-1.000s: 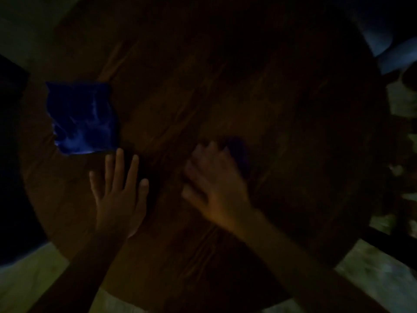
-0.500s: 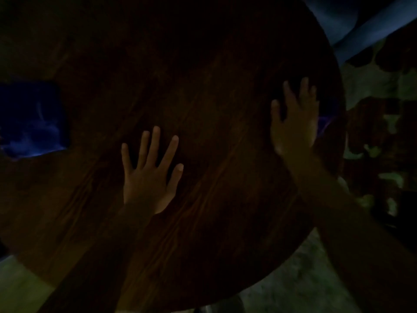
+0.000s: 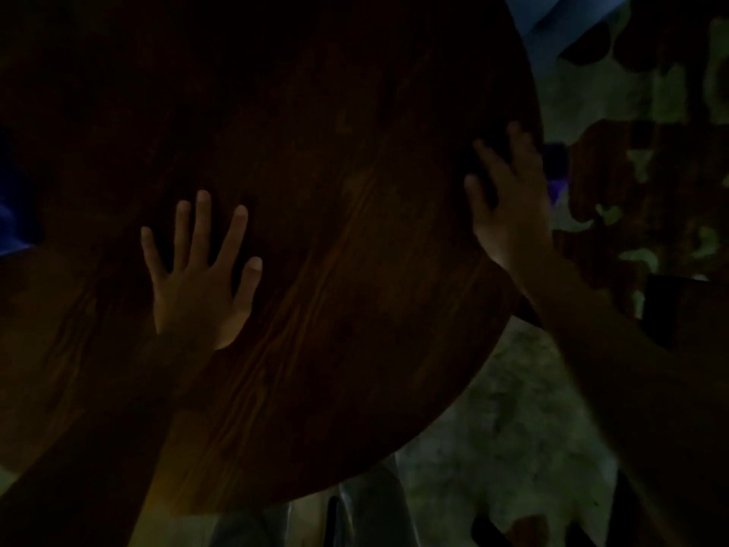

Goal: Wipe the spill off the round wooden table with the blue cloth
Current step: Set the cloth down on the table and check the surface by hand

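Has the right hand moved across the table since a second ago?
Yes. The right hand went from mid-table out to the right rim of the round wooden table.

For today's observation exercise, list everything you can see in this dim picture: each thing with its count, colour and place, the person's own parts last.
table: one, dark brown wood, round, fills most of the view.
cloth: one, blue, a small patch showing past the right hand at the table's right edge.
second cloth: one, blue, on the table at the far left, cut off by the frame.
floor: pale, mottled, lower right below the table.
left hand: one, flat on the table, fingers spread, holding nothing.
right hand: one, at the right rim, over the cloth; the grip is too dark to judge.
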Motion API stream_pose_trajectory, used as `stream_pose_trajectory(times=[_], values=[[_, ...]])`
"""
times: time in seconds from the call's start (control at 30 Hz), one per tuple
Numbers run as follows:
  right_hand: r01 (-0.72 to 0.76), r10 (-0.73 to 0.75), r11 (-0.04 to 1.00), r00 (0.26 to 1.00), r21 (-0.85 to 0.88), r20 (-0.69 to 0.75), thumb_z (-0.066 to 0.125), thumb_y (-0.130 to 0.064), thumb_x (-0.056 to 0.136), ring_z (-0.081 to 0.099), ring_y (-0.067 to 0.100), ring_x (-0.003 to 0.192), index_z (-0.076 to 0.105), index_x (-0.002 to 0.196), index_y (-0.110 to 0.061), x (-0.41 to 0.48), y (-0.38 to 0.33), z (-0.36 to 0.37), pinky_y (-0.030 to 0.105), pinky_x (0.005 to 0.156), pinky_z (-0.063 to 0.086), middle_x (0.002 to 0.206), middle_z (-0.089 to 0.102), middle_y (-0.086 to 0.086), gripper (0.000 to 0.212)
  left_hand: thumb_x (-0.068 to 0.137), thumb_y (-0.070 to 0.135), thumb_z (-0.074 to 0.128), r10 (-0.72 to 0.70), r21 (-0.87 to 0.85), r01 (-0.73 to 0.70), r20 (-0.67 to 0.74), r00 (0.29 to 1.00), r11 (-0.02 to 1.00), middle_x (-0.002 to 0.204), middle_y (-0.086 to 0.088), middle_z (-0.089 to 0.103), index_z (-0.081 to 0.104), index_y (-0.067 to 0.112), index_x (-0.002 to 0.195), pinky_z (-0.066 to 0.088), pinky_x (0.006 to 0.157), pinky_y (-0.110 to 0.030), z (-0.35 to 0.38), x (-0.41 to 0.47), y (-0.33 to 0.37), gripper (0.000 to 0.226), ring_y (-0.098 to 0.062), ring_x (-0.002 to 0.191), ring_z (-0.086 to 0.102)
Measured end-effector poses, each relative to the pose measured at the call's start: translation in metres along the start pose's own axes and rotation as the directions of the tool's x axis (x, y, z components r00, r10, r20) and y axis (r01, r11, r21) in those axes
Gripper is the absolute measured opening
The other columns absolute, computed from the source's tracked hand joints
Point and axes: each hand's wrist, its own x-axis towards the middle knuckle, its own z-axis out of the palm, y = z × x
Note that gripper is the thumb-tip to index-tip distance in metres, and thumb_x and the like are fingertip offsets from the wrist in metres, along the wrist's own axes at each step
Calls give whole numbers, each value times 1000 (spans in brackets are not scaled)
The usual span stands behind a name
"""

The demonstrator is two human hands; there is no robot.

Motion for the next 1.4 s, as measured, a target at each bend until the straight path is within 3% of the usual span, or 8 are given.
stream_pose_trajectory(times=[0.2, 0.37, 0.53, 0.73, 0.93, 1.13, 1.23, 1.4], values=[[332, -344, 938, 927, 104, 149, 52, -36, 101, 25, 34, 153, 48, 149, -23, -144, -124, 27, 53, 126, 22, 161, 37, 12, 50, 105, 65, 9, 5, -22, -6, -15, 1000, 1000, 179, -5, -13, -3, 38, 168, -9, 127, -64, -1, -3, -3, 69, -26, 164, -14], [849, -915, 347, 212, 398, 344, 59, -38, 100, 27, 29, 153, 52, 147, -25, -179, -63, 18, 50, 126, 24, 162, 36, 8, 49, 105, 65, 8, 4, -13, -4, -34, 999, 1000, 178, -4, -14, -10, 41, 165, -9, 127, -64, 2, -3, 1, 67, -22, 161, -19], [344, -348, 938, 931, 54, 111, 46, -42, 106, 36, 33, 149, 55, 145, -23, -42, 26, -8, 48, 122, 33, 160, 38, 17, 44, 107, 64, 12, 18, -24, -19, -29, 999, 1000, 178, -5, -15, -9, 40, 166, -9, 127, -64, 1, -2, -1, 68, -25, 163, -15], [99, -102, 994, 991, 42, 86, 51, -33, 102, 28, 37, 151, 52, 147, -20, -115, -95, 17, 58, 119, 31, 161, 37, 14, 46, 106, 64, 14, 20, -30, -21, -42, 999, 999, 178, -4, -16, -7, 41, 167, -8, 127, -65, 4, -3, -5, 68, -25, 164, -15], [871, -943, 105, -67, 481, 326, 60, -40, 99, 25, 29, 154, 51, 148, -25, -166, -87, 25, 49, 125, 22, 163, 34, 8, 52, 107, 63, 15, 92, -91, -99, -82, 992, 991, 179, -8, -5, 6, 36, 169, -6, 126, -67, 6, -2, -8, 69, -25, 164, -9], [106, -109, 993, 992, 43, 62, 43, -46, 105, 24, 32, 154, 45, 151, -28, 39, -55, 13, 52, 125, 25, 167, 25, 11, 50, 109, 60, 18, 226, -83, -233, -82, 971, 969, 179, -10, 11, 25, 32, 167, 3, 127, -69, 1, -16, -48, 65, -31, 164, 8], [-459, 462, 887, 882, 51, -95, 32, -47, 104, 18, 31, 156, 43, 153, -28, 53, -115, 26, 50, 127, 18, 168, 21, 9, 53, 107, 63, 15, 188, -18, -189, -21, 982, 982, 180, -7, 1, 11, 42, 169, 1, 126, -70, 3, -34, -87, 65, -30, 164, 3], [720, -727, 680, 637, 137, 256, 54, -40, 97, 25, 40, 152, 54, 145, -23, -121, -232, 64, 57, 124, 17, 160, 39, 15, 51, 105, 67, 8, 70, 27, -71, 30, 997, 997, 179, -5, -7, 3, 43, 168, -6, 125, -70, 13, -61, -148, 68, -25, 163, -3]])
